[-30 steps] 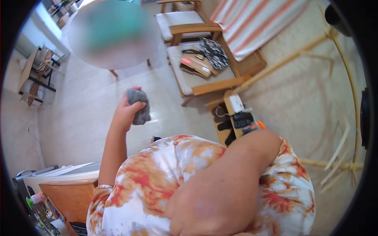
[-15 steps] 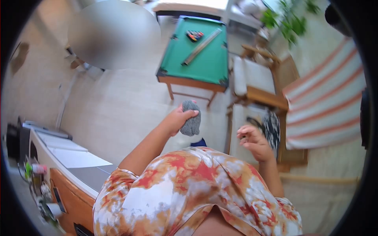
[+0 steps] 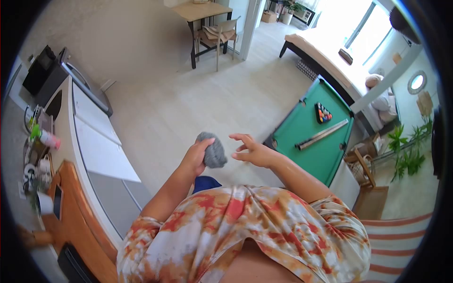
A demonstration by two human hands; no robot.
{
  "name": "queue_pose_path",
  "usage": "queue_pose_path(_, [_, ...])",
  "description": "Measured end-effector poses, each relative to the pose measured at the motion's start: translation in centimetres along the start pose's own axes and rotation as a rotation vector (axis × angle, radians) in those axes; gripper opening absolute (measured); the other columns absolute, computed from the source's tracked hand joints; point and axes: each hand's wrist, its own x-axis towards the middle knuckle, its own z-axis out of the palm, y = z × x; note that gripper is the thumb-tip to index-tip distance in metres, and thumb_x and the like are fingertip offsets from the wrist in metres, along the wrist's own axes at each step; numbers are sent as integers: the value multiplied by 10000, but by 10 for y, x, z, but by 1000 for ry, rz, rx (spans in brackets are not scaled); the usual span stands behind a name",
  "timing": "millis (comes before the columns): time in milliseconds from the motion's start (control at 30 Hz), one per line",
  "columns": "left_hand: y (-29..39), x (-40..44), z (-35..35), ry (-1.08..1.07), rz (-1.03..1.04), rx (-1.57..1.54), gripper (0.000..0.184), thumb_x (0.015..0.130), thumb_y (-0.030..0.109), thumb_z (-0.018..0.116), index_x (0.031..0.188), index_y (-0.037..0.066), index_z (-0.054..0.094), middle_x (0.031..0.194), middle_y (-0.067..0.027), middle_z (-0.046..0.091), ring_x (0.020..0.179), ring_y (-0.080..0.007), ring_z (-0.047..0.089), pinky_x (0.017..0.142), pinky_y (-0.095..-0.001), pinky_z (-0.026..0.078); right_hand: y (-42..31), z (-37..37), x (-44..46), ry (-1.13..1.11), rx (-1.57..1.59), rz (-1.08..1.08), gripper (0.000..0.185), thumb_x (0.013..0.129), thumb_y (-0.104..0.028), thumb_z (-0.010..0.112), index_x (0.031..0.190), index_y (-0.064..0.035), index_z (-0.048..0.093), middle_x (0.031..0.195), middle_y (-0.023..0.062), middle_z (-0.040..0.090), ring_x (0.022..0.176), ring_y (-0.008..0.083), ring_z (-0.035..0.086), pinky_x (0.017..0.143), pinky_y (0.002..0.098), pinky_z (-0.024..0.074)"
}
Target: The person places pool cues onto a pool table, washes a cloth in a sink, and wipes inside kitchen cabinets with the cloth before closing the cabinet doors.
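A fuzzy grey cloth bundle (image 3: 215, 152) is gripped in my left hand (image 3: 196, 158), in front of my chest, with the thumb across its upper part. Just to its right, my right hand (image 3: 251, 152) is raised with its fingers apart and nothing in them. A small gap separates those fingertips from the grey cloth. Beyond my right hand stands a small green pool table (image 3: 295, 137), bearing a rack of balls (image 3: 323, 113) and some sticks (image 3: 323, 134).
At left are a counter (image 3: 78, 203) with bottles and cups, and white panels (image 3: 99, 137). A desk (image 3: 200, 11) and chair (image 3: 218, 35) stand ahead. At right are a bed (image 3: 325, 52), plants (image 3: 408, 148) and a striped cloth (image 3: 401, 240).
The view has swung left, bringing the counter and desk into sight. My right hand, earlier across my chest, has come up beside the cloth. The cloth is still in my left hand.
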Motion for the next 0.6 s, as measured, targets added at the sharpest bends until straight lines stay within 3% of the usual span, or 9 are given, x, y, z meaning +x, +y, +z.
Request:
queue_pose_path(33, [23, 14, -18, -10, 1, -1, 377, 879, 157, 554, 1217, 61, 418, 1039, -65, 548, 859, -193, 600, 745, -375, 527, 3, -18, 24, 10, -6, 32, 609, 844, -320, 673, 1365, -173, 397, 1351, 121, 296, 1092, 228, 476, 892, 349, 448])
queue_pose_path(133, [77, 42, -44, 101, -9, 68, 509, 857, 102, 541, 1327, 130, 349, 1031, -86, 531, 910, -212, 583, 791, -380, 530, 22, -63, 59, 279, 264, 344, 435, 858, -286, 648, 1248, -127, 536, 1106, 51, 520, 1012, 166, 515, 843, 319, 447])
queue_pose_path(200, [106, 70, -59, 212, -70, 89, 600, 825, 56, 522, 1371, 209, 324, 1022, -88, 518, 883, -209, 576, 768, -371, 535, 55, -92, 72, 398, 409, 405, 333, 890, -251, 611, 1191, -119, 560, 998, 11, 558, 995, 142, 520, 809, 332, 466])
queue_pose_path(300, [142, 136, -81, 125, -155, 180, 590, 803, 45, 519, 1345, 223, 369, 1021, -92, 519, 859, -205, 570, 742, -366, 538, 74, -122, 79, 487, 576, 493, 283, 888, -236, 613, 1143, -121, 572, 977, -11, 564, 945, 121, 523, 760, 321, 463])
queue_pose_path(433, [190, 247, -75, 42, -164, 215, 470, 783, 40, 535, 1233, 165, 480, 959, -80, 536, 821, -192, 569, 700, -342, 532, 96, -159, 101, 614, 694, 562, 262, 886, -228, 612, 1118, -112, 575, 919, -20, 572, 869, 113, 542, 733, 321, 461])
queue_pose_path(500, [219, 304, -66, 28, -170, 241, 330, 757, 20, 540, 1073, 114, 553, 858, -54, 544, 760, -171, 572, 662, -312, 521, 115, -192, 130, 613, 712, 552, 261, 880, -223, 618, 1113, -111, 576, 869, -9, 576, 792, 113, 556, 727, 314, 464])
queue_pose_path(533, [234, 328, -64, 3, -156, 313, 143, 761, 62, 612, 892, 94, 565, 761, -13, 537, 694, -135, 553, 605, -291, 489, 138, -208, 147, 507, 549, 542, 286, 884, -203, 610, 1151, -111, 571, 874, 29, 601, 799, 170, 598, 779, 319, 479])
queue_pose_path(567, [244, 352, -72, 11, -157, 314, 143, 761, 62, 612, 892, 94, 565, 761, -13, 537, 694, -135, 553, 605, -291, 489, 147, -216, 167, 499, 553, 542, 286, 884, -203, 610, 1151, -111, 571, 874, 29, 601, 799, 170, 598, 779, 319, 479])
queue_pose_path(600, [257, 373, -82, -25, -213, 452, 124, 762, 95, 651, 842, 101, 557, 740, -2, 536, 669, -121, 537, 585, -284, 471, 150, -231, 187, 81, 107, 290, 290, 876, -228, 621, 1134, -98, 595, 954, 36, 614, 908, 174, 580, 830, 324, 474])
